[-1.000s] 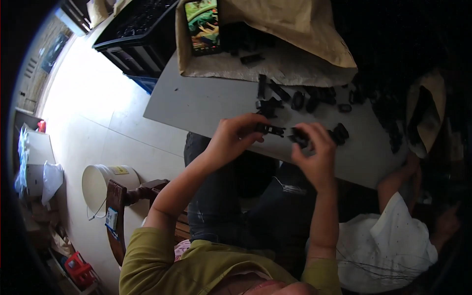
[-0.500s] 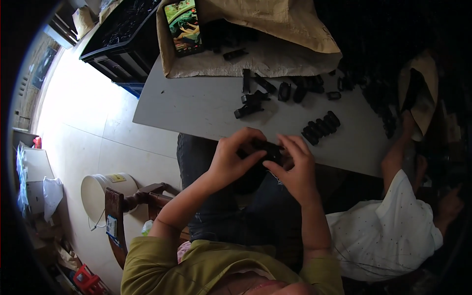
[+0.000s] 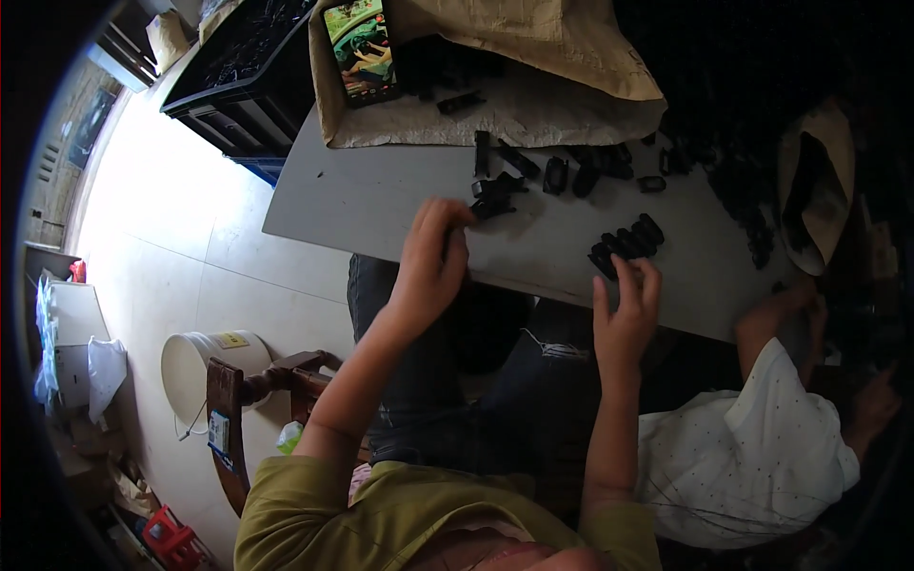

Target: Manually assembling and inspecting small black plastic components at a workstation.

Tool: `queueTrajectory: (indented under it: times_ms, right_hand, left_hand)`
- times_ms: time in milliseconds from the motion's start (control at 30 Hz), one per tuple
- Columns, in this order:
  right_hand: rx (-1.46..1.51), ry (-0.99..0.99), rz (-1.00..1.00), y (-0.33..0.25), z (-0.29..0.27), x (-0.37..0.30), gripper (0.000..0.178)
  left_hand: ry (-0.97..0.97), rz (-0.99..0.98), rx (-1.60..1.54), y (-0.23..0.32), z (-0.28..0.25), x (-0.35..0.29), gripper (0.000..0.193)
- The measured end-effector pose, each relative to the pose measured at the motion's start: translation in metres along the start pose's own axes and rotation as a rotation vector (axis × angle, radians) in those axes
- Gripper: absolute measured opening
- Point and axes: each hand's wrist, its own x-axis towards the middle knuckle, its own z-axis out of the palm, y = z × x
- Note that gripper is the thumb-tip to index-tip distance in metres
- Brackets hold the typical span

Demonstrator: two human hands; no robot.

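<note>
My left hand (image 3: 430, 255) reaches over the table's near edge. Its fingertips meet the end of a small black plastic part (image 3: 493, 206), and its thumb stands apart from them. My right hand (image 3: 626, 303) is at the near end of a row of black oval parts (image 3: 628, 238), thumb and fingers spread, partly covering the nearest one. More loose black parts (image 3: 556, 175) lie farther back, some long and thin, others blocky.
A brown paper bag (image 3: 571, 57) lies open on the grey table (image 3: 362, 190), with a lit phone (image 3: 360, 52) on it. A black crate (image 3: 238, 105) stands left. At right, a person in a white spotted garment (image 3: 743, 447) sits near another paper bag (image 3: 824, 190). A white bucket (image 3: 190, 371) is on the floor.
Both hands were together above my lap around a black part. They have parted: the left moved up to the loose parts, the right moved up and right to the row.
</note>
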Motion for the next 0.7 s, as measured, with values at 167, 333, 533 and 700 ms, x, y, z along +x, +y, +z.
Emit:
queueTrajectory:
  times_ms: [167, 333, 533, 700]
  right_hand:
    - [-0.045, -0.07, -0.008, -0.004, 0.016, -0.005, 0.02]
    - [0.011, -0.202, 0.081, -0.014, 0.007, -0.003, 0.024]
    - [0.023, -0.214, 0.116, -0.014, 0.007, 0.002, 0.028]
    - [0.062, -0.237, 0.156, -0.016, 0.011, 0.002, 0.029]
  left_hand:
    - [0.032, -0.015, 0.618, 0.015, 0.018, 0.047, 0.027]
    - [-0.048, 0.109, 0.485, 0.011, 0.021, 0.055, 0.032]
    - [-0.122, 0.104, 0.479, 0.005, 0.034, 0.043, 0.026]
    - [0.027, 0.174, 0.343, -0.015, 0.015, 0.052, 0.022]
